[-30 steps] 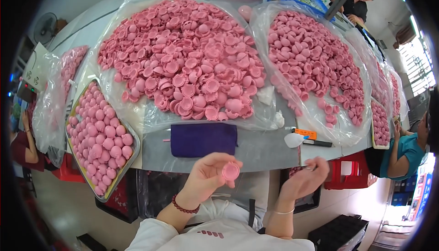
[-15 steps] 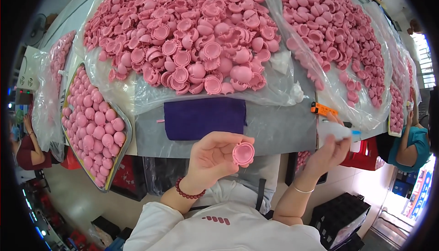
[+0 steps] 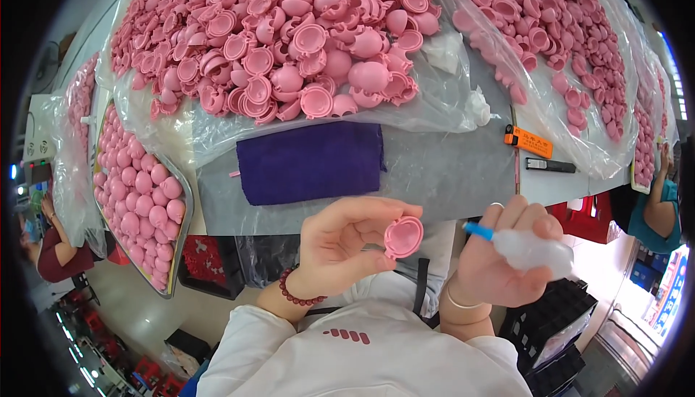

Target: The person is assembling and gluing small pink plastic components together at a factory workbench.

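Observation:
Between the thumb and fingers of my left hand (image 3: 340,241) is a pink plastic half-shell (image 3: 404,237), its round hollow side showing. My right hand (image 3: 507,259) is wrapped round a translucent squeeze bottle (image 3: 534,252) with a blue tip; the tip points left toward the half-shell, with a gap between them. Both hands are above my lap, just off the table's near edge. Beyond my left hand a folded dark purple cloth (image 3: 311,164) lies on the grey table (image 3: 449,172).
A large heap of pink half-shells (image 3: 289,42) rests on clear plastic sheeting, with another heap (image 3: 536,20) to the right. At left stands a tray (image 3: 187,212) of pink balls. An orange box cutter (image 3: 528,141) and a black tool (image 3: 550,165) lie at right. Co-workers sit on both sides.
My right hand has brought the squeeze bottle left and nearer, turning its blue tip from right to left. My left hand has shifted slightly right with the half-shell. The view has also shifted a little.

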